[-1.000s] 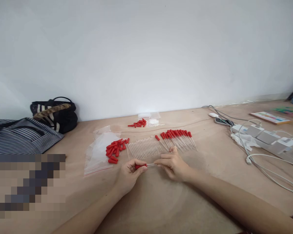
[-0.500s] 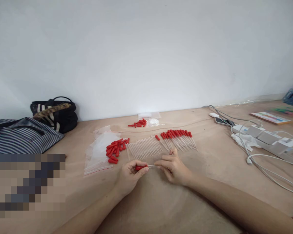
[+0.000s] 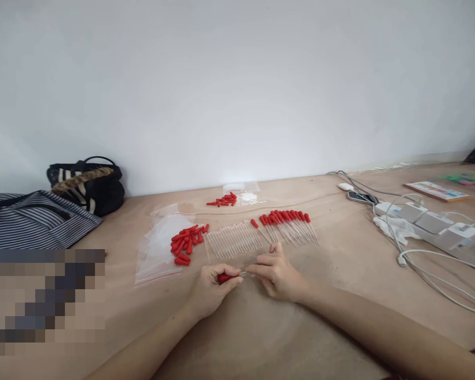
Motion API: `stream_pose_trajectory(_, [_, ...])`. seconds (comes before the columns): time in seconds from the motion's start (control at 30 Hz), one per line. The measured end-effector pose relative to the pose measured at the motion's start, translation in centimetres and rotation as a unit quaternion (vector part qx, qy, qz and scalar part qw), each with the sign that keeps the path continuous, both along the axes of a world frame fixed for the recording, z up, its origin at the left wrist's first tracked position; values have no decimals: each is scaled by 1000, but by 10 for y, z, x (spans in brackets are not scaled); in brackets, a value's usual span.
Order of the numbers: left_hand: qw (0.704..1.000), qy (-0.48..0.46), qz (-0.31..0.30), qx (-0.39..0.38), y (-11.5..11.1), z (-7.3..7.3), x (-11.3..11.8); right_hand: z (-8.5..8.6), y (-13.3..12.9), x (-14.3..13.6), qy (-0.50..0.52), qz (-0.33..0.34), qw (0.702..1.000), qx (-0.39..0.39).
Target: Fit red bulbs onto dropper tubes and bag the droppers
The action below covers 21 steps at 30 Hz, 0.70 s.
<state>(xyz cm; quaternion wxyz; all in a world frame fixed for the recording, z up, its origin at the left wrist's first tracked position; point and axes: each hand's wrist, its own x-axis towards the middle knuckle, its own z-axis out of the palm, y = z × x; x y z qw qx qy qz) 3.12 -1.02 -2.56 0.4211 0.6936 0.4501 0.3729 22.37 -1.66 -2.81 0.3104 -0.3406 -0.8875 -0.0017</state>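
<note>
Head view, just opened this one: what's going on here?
A person's left hand grips a red bulb, while the right hand holds a thin clear tube at the bulb's end; how far it goes in is hidden. Beyond the hands lie a row of bare tubes, a group of red-capped tubes and a pile of loose red bulbs.

Solid red and clear on tan

The worktop (image 3: 301, 343) is plain tan. Bulb-shaped rubbery caps (image 3: 189, 245) are solid red; slim, straight tubes (image 3: 233, 240) are clear and colourless. Thin plastic bags (image 3: 158, 248) are translucent with a red line. Toward the left edge, a soft fabric bag (image 3: 69, 224) has dark-and-white stripes. Toward the right edge, a plastic power strip (image 3: 424, 235) is white.
</note>
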Motion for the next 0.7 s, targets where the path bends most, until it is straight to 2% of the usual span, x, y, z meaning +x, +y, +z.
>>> stream_pose_trajectory(0.3, [997, -65, 15, -50, 5, 1, -2, 3, -2, 0, 53, -30, 996, -60])
stream_pose_trajectory(0.47, [994, -90, 33, -50, 3, 1, 2, -2, -4, -3, 62, -52, 995, -56])
stream_pose_trajectory(0.7, [992, -99, 45, -58, 3, -1, 3, -6, -3, -6, 58, -51, 996, -46])
